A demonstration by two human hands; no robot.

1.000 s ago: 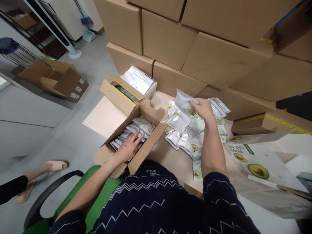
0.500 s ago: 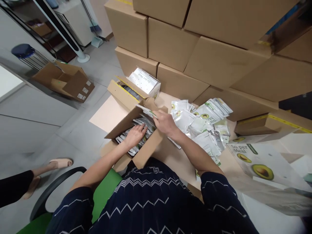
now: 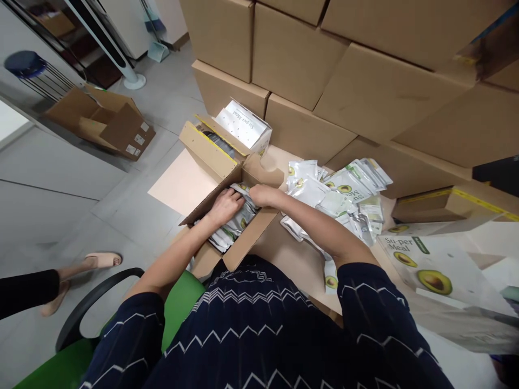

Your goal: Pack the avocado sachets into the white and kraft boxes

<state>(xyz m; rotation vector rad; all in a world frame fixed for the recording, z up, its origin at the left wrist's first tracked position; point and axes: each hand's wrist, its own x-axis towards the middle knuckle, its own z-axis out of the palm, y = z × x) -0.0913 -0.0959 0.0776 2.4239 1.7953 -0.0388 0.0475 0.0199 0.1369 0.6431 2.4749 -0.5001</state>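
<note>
An open cardboard box [image 3: 249, 235] stands in front of me, packed with a row of silvery-white foil pouches [image 3: 221, 237]. Inside it, my left hand [image 3: 227, 206] lies over the tops of the pouches, its fingers stretched forward and slightly bent. My right hand [image 3: 261, 195] is at the far right end of the box, fingers curled on the edge of a pouch [image 3: 242, 190] with a green print. That pouch sits down among the others. The fingertips of my right hand are partly hidden. To the right, a loose pile of avocado-printed pouches [image 3: 310, 192] covers part of the table.
Stacked cardboard cartons [image 3: 292, 54] wall off the back. Behind the box stand another open carton [image 3: 208, 148] and a white printed box [image 3: 243, 124]. A large white avocado box [image 3: 433, 265] is at right. An open carton [image 3: 125, 132] and another person's foot [image 3: 103, 260] are on the floor.
My right hand has lowered a pouch from above the box's right side down into it. My left hand has shifted slightly forward over the row. The view has tilted a little.
</note>
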